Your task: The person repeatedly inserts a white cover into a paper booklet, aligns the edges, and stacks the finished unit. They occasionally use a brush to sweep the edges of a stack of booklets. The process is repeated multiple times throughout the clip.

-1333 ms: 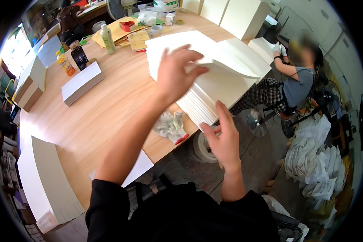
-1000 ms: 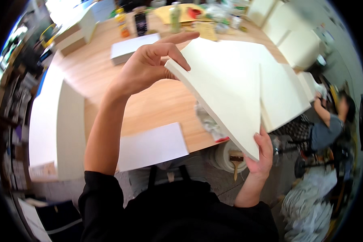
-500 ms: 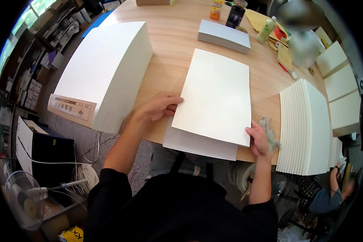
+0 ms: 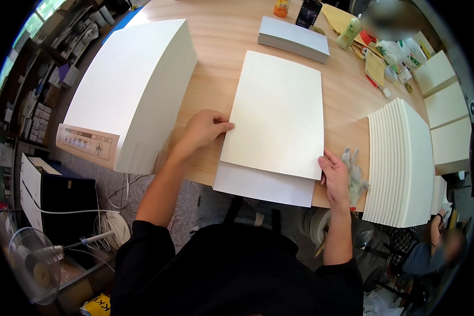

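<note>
A large cream-white sheet of paper [image 4: 274, 116] lies before me over a white sheet [image 4: 268, 187], whose near part sticks out and overhangs the table's front edge. My left hand [image 4: 205, 129] has its fingers curled, with thumb and forefinger pinched at the cream sheet's left edge. At the lower right corner, my right hand [image 4: 335, 176] grips the same sheet, thumb on top and fingers at the side. A grey-white glove [image 4: 355, 176] rests just right of that hand.
A tall paper stack [image 4: 126, 79] with a brown printed wrapper stands left. At right are layered cream paper bundles [image 4: 400, 163]. A smaller paper block [image 4: 292, 39], phone [image 4: 308, 13] and green bottle [image 4: 349, 32] sit farther back. Another person [image 4: 432, 253] is at far right.
The cream sheet has moved away from me and slightly left, and lies lower, uncovering more of the white sheet. Both hands moved with it. My view has shifted slightly.
</note>
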The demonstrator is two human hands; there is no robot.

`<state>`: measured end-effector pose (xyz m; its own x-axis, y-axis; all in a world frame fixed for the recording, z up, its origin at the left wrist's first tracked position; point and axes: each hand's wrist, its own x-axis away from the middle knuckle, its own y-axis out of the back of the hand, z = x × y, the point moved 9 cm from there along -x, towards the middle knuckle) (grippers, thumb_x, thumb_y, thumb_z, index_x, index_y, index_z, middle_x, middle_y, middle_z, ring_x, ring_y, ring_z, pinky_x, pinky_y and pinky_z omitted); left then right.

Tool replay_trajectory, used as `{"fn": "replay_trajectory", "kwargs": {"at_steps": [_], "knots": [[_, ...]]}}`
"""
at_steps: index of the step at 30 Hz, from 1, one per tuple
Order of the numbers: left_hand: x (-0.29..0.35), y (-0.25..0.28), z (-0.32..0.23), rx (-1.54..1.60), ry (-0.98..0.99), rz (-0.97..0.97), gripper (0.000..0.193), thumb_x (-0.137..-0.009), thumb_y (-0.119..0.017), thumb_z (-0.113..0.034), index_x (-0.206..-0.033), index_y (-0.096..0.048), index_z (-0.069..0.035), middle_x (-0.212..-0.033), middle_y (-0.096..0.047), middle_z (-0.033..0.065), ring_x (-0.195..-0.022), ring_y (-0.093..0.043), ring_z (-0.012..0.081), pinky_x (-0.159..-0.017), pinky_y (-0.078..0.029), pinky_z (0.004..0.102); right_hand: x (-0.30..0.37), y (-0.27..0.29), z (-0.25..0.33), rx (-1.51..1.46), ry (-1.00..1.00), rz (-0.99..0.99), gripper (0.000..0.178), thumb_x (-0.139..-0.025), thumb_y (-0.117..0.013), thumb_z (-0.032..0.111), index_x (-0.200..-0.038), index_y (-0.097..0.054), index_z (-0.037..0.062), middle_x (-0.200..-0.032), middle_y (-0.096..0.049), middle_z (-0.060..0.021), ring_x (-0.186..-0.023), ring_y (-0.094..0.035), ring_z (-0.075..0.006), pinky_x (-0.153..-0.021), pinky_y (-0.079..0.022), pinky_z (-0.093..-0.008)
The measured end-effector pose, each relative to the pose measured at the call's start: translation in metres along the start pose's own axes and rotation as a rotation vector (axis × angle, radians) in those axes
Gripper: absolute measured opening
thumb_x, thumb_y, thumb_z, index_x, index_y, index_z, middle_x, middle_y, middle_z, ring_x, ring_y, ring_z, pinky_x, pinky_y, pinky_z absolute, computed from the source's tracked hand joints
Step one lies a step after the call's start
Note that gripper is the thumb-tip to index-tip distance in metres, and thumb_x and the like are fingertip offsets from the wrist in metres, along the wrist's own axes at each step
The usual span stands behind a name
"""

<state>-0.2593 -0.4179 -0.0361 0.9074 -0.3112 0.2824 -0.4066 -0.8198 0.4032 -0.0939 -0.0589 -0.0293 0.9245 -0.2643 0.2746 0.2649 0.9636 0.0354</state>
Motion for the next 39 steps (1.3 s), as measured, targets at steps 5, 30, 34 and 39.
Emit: {"fn": "replay_trajectory", "kwargs": {"at_steps": [5, 30, 34, 39], "knots": [[0.021, 0.012, -0.002, -0.174, -0.123, -0.117, 0.019, -0.094, -0.077, -0.014, -0.104, -0.077, 0.002, -0.085, -0.076, 0.0075, -0.074, -0.068, 0.0183, -0.066, -0.050, 0.0323, -0.005, 0.006, -0.012, 0.054, 0.009, -0.013, 0.044, -0.105, -0.069, 0.021, -0.140, -0.063, -0.0049, -0.091, -0.074, -0.0003, -0.066, -0.059, -0.0023, -0.053, -0.045, -0.0179], [0.126, -0.027, -0.006, -0.475, -0.343, -0.292, 0.051, -0.089, -0.079, -0.019, -0.138, -0.069, -0.009, -0.155, -0.060, 0.0049, -0.157, -0.034, 0.0342, -0.131, -0.005, 0.0584, 0.010, 0.016, 0.021, 0.498, 0.334, -0.084, 0.025, -0.095, -0.077, 0.014, -0.113, -0.077, -0.0037, -0.089, -0.072, -0.0087, -0.074, -0.064, -0.0146, -0.069, -0.051, -0.0284], [0.127, -0.027, -0.007, -0.472, -0.368, -0.296, 0.049, -0.090, -0.079, -0.021, -0.136, -0.070, -0.010, -0.153, -0.061, 0.0043, -0.157, -0.035, 0.0345, -0.130, -0.006, 0.0597, 0.009, 0.018, 0.018, 0.467, 0.302, -0.085, 0.025, -0.094, -0.077, 0.014, -0.113, -0.077, -0.0036, -0.090, -0.073, -0.0090, -0.075, -0.065, -0.0154, -0.070, -0.052, -0.0285], [0.127, -0.028, -0.007, -0.464, -0.374, -0.297, 0.049, -0.090, -0.079, -0.021, -0.137, -0.070, -0.010, -0.153, -0.062, 0.0041, -0.156, -0.035, 0.0346, -0.130, -0.006, 0.0598, 0.010, 0.017, 0.022, 0.491, 0.341, -0.074, 0.026, -0.095, -0.077, 0.015, -0.113, -0.077, -0.0032, -0.088, -0.071, -0.0098, -0.073, -0.063, -0.0171, -0.068, -0.050, -0.0301]]}}
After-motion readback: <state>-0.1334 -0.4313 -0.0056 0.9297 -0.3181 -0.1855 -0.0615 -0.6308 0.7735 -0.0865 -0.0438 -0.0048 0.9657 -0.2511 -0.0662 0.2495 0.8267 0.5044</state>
